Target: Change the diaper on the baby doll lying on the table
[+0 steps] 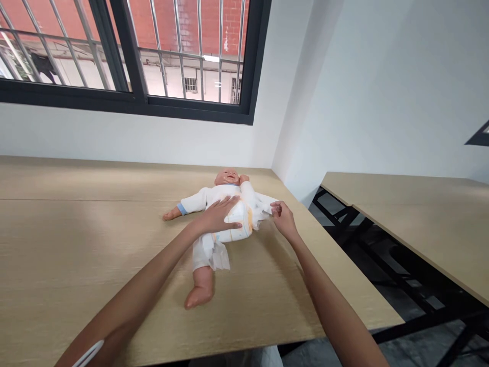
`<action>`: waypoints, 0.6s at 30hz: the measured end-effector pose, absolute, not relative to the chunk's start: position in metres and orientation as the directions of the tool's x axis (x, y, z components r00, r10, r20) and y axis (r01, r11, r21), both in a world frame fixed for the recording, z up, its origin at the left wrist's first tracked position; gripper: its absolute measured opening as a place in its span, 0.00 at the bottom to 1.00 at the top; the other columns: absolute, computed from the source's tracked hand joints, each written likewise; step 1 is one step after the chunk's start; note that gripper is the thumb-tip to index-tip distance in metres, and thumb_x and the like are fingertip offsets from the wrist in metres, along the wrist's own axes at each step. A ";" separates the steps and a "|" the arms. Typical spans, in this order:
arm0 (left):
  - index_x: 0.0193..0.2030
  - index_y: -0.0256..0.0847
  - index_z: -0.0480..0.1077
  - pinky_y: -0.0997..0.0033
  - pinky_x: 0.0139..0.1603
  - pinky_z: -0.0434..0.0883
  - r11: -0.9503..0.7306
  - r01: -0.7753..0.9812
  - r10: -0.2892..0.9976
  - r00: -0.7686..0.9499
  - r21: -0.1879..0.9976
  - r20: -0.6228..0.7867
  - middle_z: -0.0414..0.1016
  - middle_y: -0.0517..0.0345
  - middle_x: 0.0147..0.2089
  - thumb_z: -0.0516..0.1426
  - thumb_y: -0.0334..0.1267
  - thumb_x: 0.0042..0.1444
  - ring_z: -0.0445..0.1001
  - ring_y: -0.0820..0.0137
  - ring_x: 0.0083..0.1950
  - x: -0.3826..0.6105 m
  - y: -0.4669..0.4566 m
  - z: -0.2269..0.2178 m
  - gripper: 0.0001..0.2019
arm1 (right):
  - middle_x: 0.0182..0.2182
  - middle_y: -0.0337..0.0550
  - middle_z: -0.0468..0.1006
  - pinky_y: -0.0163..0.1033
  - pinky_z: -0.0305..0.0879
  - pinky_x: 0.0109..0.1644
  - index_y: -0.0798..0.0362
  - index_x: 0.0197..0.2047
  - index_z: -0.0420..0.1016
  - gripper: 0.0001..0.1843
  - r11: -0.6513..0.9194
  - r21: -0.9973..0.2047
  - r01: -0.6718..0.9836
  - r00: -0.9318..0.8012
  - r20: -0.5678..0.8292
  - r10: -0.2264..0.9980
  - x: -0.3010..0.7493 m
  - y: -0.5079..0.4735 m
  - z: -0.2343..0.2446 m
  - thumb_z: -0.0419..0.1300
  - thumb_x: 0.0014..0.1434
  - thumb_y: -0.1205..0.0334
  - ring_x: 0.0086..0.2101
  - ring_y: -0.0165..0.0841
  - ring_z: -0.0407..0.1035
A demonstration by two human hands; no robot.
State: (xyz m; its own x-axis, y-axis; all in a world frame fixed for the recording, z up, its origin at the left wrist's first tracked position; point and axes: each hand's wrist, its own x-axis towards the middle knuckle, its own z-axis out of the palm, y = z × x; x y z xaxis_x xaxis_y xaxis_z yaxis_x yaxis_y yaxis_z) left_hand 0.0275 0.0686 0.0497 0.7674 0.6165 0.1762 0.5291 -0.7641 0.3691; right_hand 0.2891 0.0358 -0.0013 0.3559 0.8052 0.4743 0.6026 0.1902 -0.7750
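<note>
A baby doll [228, 196] lies on its back on a light wood table [99, 244], head toward the far side, in a white outfit with a blue cuff. It wears a white disposable diaper [240, 227] with orange marks. My left hand [218, 215] rests flat on the doll's belly and the diaper, holding nothing. My right hand [283, 218] pinches a loose white fabric flap [264, 210] at the doll's side. The doll's lower back is hidden.
The table's right edge runs close to my right forearm, with a drop to a black metal frame below. A second wood table [401, 214] stands to the right. A barred window [133, 97] and white wall [133, 132] rise behind.
</note>
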 end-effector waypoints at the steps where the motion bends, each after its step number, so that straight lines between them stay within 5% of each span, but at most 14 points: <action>1: 0.72 0.38 0.40 0.53 0.69 0.44 -0.761 0.531 0.619 0.767 0.372 0.171 0.42 0.48 0.73 0.50 0.63 0.55 0.36 0.55 0.73 0.027 0.069 0.050 0.45 | 0.33 0.46 0.73 0.45 0.64 0.42 0.53 0.35 0.67 0.08 0.196 -0.778 0.597 0.380 0.489 0.785 0.289 0.034 0.003 0.51 0.51 0.62 0.31 0.35 0.66; 5: 0.72 0.40 0.41 0.53 0.69 0.45 -0.752 0.544 0.631 0.758 0.373 0.165 0.40 0.49 0.73 0.51 0.60 0.56 0.37 0.55 0.73 0.027 0.067 0.051 0.43 | 0.35 0.45 0.71 0.41 0.64 0.41 0.52 0.37 0.66 0.09 0.338 -0.806 0.485 0.428 0.556 0.712 0.283 0.021 0.028 0.55 0.54 0.56 0.34 0.34 0.66; 9: 0.72 0.40 0.41 0.54 0.69 0.45 -0.744 0.581 0.654 0.735 0.330 0.180 0.40 0.49 0.73 0.48 0.59 0.59 0.38 0.57 0.73 0.032 0.062 0.050 0.40 | 0.35 0.41 0.69 0.36 0.65 0.42 0.50 0.37 0.65 0.14 0.511 -0.836 0.201 0.320 0.549 0.772 0.260 0.005 0.051 0.62 0.53 0.52 0.38 0.32 0.67; 13: 0.71 0.38 0.44 0.53 0.69 0.44 -0.735 0.637 0.678 0.701 0.233 0.221 0.39 0.50 0.73 0.38 0.52 0.66 0.37 0.60 0.73 0.038 0.059 0.045 0.31 | 0.36 0.39 0.71 0.35 0.68 0.42 0.49 0.40 0.65 0.18 0.462 -0.887 -0.014 0.128 0.457 0.880 0.231 -0.011 0.057 0.65 0.52 0.51 0.37 0.30 0.69; 18: 0.71 0.35 0.43 0.52 0.70 0.43 -0.751 0.654 0.656 0.725 0.091 0.211 0.39 0.49 0.73 0.46 0.37 0.61 0.35 0.60 0.73 0.039 0.062 0.039 0.32 | 0.47 0.45 0.73 0.45 0.65 0.58 0.48 0.47 0.66 0.21 0.342 -0.933 -0.111 -0.082 0.352 0.932 0.215 -0.018 0.057 0.65 0.53 0.51 0.50 0.36 0.69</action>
